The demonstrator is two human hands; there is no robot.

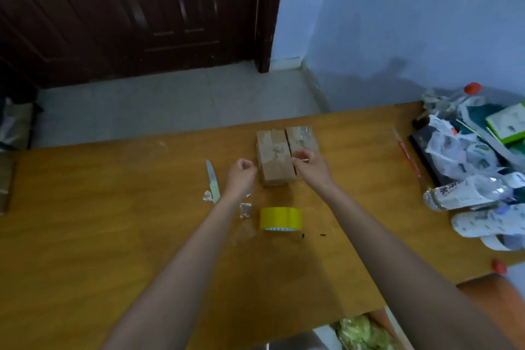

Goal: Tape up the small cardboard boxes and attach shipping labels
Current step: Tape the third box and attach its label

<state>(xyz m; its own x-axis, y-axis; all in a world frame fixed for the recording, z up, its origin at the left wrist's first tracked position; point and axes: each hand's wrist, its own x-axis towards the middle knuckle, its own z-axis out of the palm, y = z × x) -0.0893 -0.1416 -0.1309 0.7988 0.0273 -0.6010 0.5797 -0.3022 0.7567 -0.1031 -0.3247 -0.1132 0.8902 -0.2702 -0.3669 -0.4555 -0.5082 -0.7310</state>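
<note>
Two small cardboard boxes sit side by side, touching, toward the far edge of a wooden table [113,236], and everything else is placed from them. The left box [273,160] and the right box [302,138] both show shiny clear tape and faint markings across their tops, so taping looks at least partly done; whether those markings are shipping labels is too blurred to tell. Just beside the left box's near left corner hovers the left hand [241,176], fingers curled in as if pinching something thin, though nothing can be made out in it. The right hand [308,163] hangs over the seam between the boxes at their near end, thumb and forefinger pinched on what looks like a pale sliver, perhaps a tape end or label backing. Nearer the person than the boxes lies a yellow tape roll [281,218] on its side. Left of the boxes lies a small knife [212,179], with torn paper scraps [245,209] near it. Far to the right of the boxes is a heap of plastic bottles and bags [471,173]. Judging from this, sealing is well along, and labelling probably remains or is in hand.
</note>
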